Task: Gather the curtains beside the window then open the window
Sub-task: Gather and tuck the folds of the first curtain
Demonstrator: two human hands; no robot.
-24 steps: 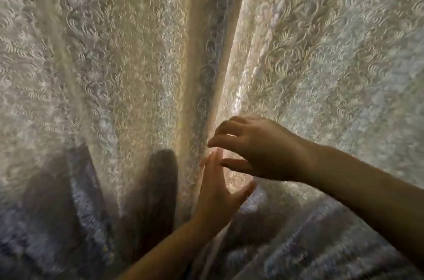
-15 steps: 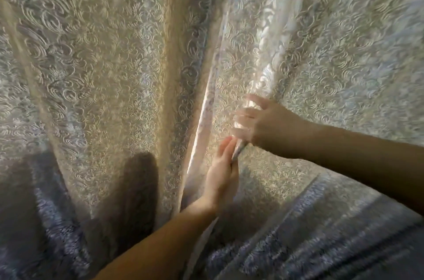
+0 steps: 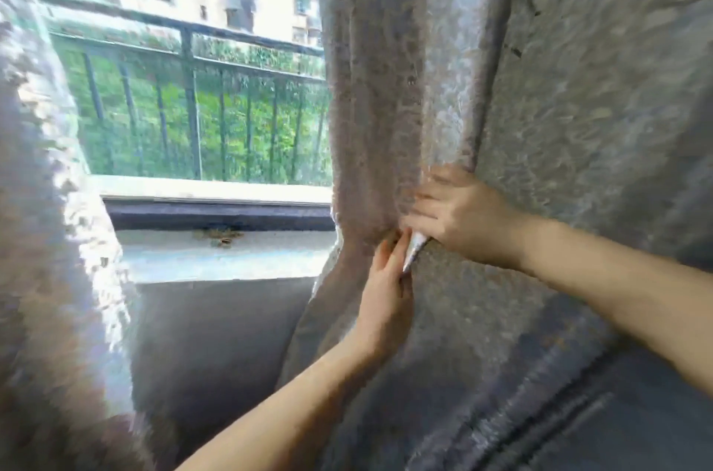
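Observation:
The right curtain (image 3: 559, 115), grey with a swirl pattern, is bunched into folds at the right of the window (image 3: 200, 112). My right hand (image 3: 459, 214) clutches a gathered fold of it. Just below, my left hand (image 3: 386, 289) presses flat against the same curtain's inner edge, fingers up. The left curtain (image 3: 46, 220) hangs blurred at the left edge. Between them the window glass shows, with its dark lower frame (image 3: 220, 214) and a pale sill (image 3: 223, 254).
Outside the glass are a dark metal railing (image 3: 189, 85), green foliage and apartment blocks. A small brownish smudge (image 3: 220, 235) lies on the sill. A grey wall (image 3: 216, 347) runs below the sill.
The two curtains were together with only a slit of light. Now the right curtain has been pulled to the right and the window is uncovered; both hands moved right with it.

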